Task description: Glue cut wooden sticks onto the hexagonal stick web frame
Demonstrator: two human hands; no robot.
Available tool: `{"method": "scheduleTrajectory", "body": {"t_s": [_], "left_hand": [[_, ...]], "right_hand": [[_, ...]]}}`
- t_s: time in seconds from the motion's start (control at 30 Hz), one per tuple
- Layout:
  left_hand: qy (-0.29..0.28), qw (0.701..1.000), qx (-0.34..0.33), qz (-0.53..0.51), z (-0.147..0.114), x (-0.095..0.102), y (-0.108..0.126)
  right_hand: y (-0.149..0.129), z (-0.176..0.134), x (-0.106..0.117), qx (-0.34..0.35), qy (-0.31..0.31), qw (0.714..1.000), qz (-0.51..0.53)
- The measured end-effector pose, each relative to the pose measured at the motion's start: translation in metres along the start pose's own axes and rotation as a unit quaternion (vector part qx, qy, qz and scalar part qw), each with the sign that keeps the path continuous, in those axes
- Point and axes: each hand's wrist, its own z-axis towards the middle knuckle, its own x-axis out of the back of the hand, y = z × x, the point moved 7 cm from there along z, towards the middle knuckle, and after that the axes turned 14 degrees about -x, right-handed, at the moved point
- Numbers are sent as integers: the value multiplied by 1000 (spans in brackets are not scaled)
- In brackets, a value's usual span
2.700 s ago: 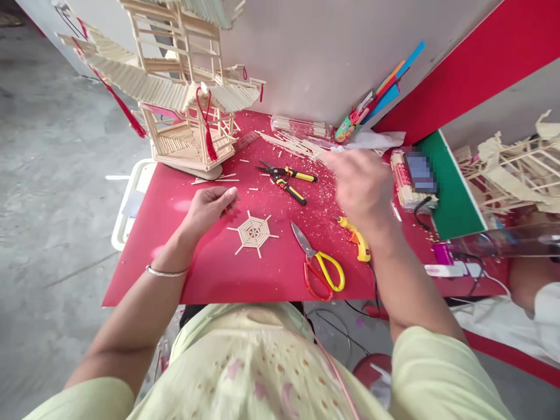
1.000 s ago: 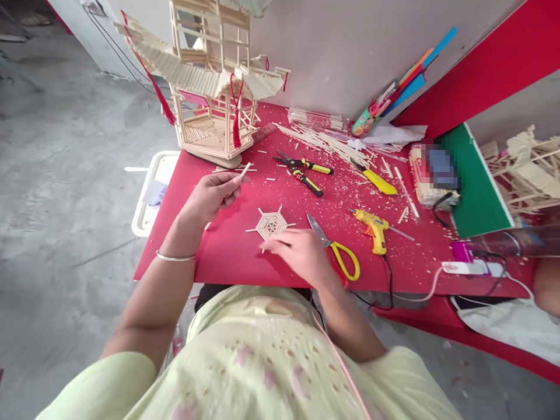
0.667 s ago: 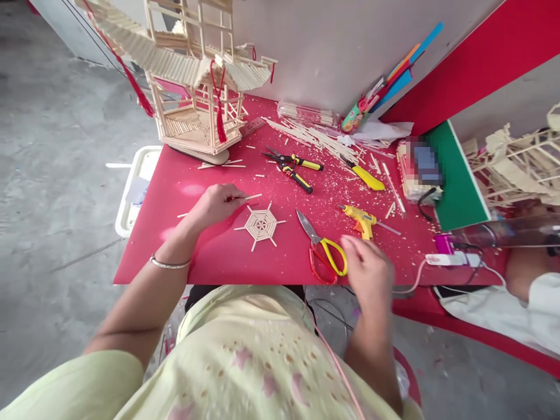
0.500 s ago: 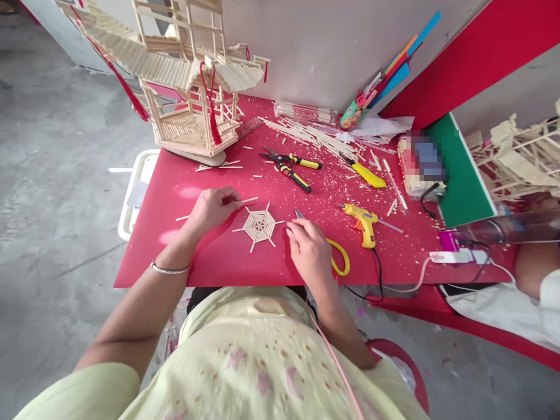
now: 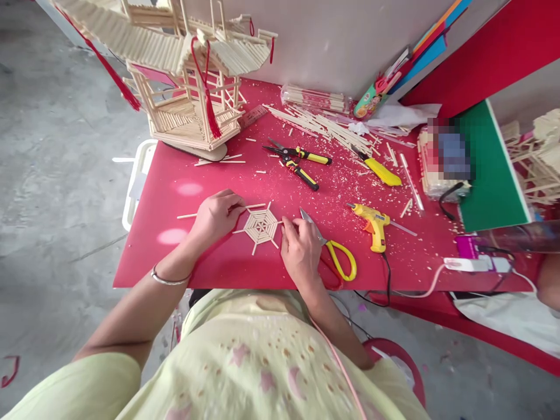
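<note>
Head view: near the middle of the frame, a flat, six-sided web of pale wooden sticks (image 5: 261, 227) lies on the red-topped bench (image 5: 238, 273). It looks well along: six spokes are in place and several nested rings fill the space between them. Bare spoke tips jut past the outermost full ring, and a short, thin, pale wooden stick (image 5: 256, 205) lies along the top of the web, seemingly not yet fixed; the other sides appear to lack a stick that far out. How many more rings are left cannot be judged.

The left hand (image 5: 217, 216) is at the web's upper left, its fingers (image 5: 237, 202) pinched narrow, apparently around the short stick's left end. The right hand (image 5: 301, 248) is at the web's right, fingers (image 5: 287, 226) bent close together at the right-hand spoke's tip; whether they grip or only touch it is unclear. So the web sits between both sets of fingers.

Just beside the right hand are yellow-and-red-handled metal scissors (image 5: 330, 245); farther toward the frame's right lies a yellow plastic glue gun (image 5: 374, 224).
</note>
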Motion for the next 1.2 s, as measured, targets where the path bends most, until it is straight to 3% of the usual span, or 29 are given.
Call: {"method": "scheduleTrajectory", "body": {"t_s": [0.23, 0.67, 1.2], "left_hand": [[29, 999, -4, -13, -5, -3, 6], [26, 998, -50, 39, -3, -7, 14], [31, 997, -56, 39, -2, -5, 17]], "right_hand": [[2, 0, -3, 0, -13, 1000, 7], [2, 1, -2, 4, -5, 1000, 0], [2, 0, -2, 3, -5, 1000, -9]]}}
